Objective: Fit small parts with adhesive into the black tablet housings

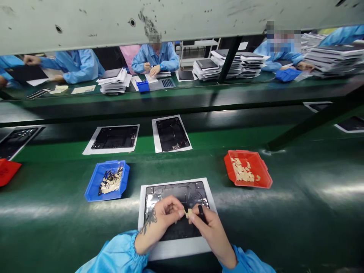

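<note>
Over the black panel (182,231): small beige piece (189,213), pale, flat-looking, uneven outline; partly covered by fingertips, full shape can't be told.
Left hand (168,213): above panel's left-middle, thumb and forefinger tips pinched together on piece's narrow left end, no visible gap; other fingers curled.
Right hand (209,223): above panel's right side, thumb and forefinger closed on piece's wider end; black band (201,212) round a finger.
Black panel look: rectangular, dark, rounded corners, silvery patch upper left, small fittings along far edge, middle partly hidden by hands.
White sheet (182,248): flat under panel, sticking out around it.
Blue tray (92,193): beyond panel to the left, beige and dark bits inside.
Red tray (264,176): beyond panel to the right, loose beige bits inside.
Other panels: two straight beyond panel, left one (115,137) and right one (172,132), each on white paper.
Green bench (284,216): under everything near panel.
Co-worker (167,57): far across from panel, blue sleeves, near paper stacks (113,85).
</note>
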A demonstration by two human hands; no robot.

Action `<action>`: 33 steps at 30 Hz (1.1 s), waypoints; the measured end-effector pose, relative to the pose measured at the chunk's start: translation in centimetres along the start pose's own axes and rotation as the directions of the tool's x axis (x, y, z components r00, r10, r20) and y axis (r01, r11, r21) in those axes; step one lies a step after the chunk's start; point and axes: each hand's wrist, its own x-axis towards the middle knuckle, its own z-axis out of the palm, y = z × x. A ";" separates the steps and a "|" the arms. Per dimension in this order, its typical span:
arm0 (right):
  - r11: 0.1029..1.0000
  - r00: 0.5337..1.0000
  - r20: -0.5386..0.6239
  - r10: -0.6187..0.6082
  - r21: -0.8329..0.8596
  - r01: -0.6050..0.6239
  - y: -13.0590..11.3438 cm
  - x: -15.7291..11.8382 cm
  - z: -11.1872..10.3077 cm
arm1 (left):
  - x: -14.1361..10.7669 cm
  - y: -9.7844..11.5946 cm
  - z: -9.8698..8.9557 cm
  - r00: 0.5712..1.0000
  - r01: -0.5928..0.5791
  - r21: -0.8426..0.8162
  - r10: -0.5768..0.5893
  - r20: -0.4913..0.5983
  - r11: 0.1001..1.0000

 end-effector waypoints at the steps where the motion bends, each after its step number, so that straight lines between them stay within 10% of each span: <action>1: 1.000 1.000 0.007 -0.007 -0.008 0.007 -0.2 0.0 0.0 | 0.0 0.0 0.1 1.000 0.006 -0.023 -0.006 0.012 1.000; 33: 0.991 0.990 -0.128 0.066 0.124 -0.050 1.5 -0.2 -2.2 | 3.2 0.8 2.4 0.966 -0.092 0.132 0.057 0.253 0.987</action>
